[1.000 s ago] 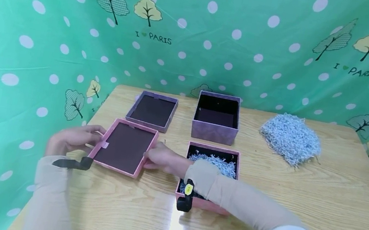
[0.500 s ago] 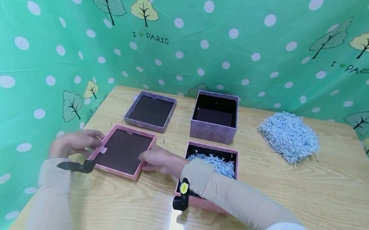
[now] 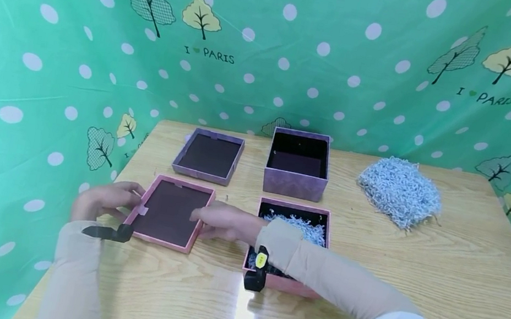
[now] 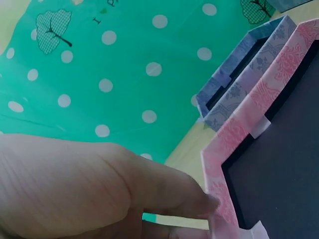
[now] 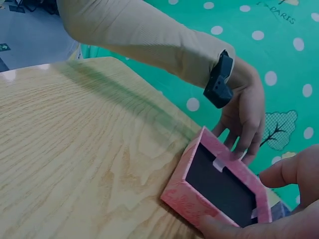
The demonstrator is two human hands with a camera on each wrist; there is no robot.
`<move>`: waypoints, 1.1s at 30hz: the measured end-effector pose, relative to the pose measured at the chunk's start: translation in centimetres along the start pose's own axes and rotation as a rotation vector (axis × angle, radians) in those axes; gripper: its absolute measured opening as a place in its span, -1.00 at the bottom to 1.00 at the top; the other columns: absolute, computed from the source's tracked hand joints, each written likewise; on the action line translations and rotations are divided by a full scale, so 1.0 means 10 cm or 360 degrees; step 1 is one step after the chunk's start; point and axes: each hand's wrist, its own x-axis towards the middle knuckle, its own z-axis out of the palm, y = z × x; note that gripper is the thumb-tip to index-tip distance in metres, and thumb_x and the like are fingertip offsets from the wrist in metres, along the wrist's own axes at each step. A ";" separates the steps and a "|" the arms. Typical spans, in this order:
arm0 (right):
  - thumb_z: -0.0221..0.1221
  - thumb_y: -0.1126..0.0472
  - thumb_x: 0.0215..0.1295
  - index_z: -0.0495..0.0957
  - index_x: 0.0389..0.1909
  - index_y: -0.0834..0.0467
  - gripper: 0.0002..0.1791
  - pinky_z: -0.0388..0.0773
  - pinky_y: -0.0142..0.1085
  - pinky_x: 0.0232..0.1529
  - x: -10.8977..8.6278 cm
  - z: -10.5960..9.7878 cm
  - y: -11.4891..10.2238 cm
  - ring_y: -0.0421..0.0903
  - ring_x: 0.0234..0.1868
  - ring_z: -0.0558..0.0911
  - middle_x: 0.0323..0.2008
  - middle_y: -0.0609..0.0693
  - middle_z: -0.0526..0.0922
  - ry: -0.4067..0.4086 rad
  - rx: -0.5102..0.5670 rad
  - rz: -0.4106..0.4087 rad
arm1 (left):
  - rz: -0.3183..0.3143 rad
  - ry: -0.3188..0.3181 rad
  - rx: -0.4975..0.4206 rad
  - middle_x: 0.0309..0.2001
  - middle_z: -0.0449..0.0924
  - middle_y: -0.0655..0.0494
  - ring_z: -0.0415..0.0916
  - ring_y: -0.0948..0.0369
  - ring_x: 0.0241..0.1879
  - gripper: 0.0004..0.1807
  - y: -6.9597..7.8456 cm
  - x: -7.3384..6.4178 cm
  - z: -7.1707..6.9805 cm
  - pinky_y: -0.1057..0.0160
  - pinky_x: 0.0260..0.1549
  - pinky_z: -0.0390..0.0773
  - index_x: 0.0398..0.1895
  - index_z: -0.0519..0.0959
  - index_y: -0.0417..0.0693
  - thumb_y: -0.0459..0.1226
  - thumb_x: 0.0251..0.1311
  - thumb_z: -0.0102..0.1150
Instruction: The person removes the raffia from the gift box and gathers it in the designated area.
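A pink box lid [image 3: 169, 213] lies upturned on the table at the left, its dark inside facing up. My left hand [image 3: 111, 197] holds its left edge; in the left wrist view a fingertip meets the patterned pink wall [image 4: 232, 142]. At the opposite edge, my right hand [image 3: 223, 220] pinches the lid, one digit reaching over the rim and the other fingers outside. Under my right forearm stands a pink box [image 3: 283, 284] holding pale blue shredded paper [image 3: 302, 227], partly hidden by the sleeve.
A purple lid [image 3: 208, 155] lies upturned behind the pink one. To its right stands an open purple box [image 3: 294, 184] with a dark inside. A heap of blue shredded paper [image 3: 399, 192] sits at the back right. A green dotted cloth [image 3: 275, 34] hangs behind the wooden table [image 3: 397, 277].
Both hands have brought the pink lid slightly down and toward me, and it now sits flatter on the table. The boxes and the paper heap have kept their places.
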 end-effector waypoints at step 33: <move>0.09 0.23 0.33 0.26 0.31 0.08 -0.47 0.52 -0.15 0.14 -0.95 -0.85 -0.06 -0.03 0.16 0.48 0.16 0.05 0.43 0.0494 -0.0578 -0.0640 | 0.0697 0.0165 0.0155 -0.15 0.58 -0.19 0.63 0.03 -0.20 -0.66 1.41 0.04 0.74 0.14 -0.15 0.67 0.05 0.42 -0.31 -0.20 0.42 -0.05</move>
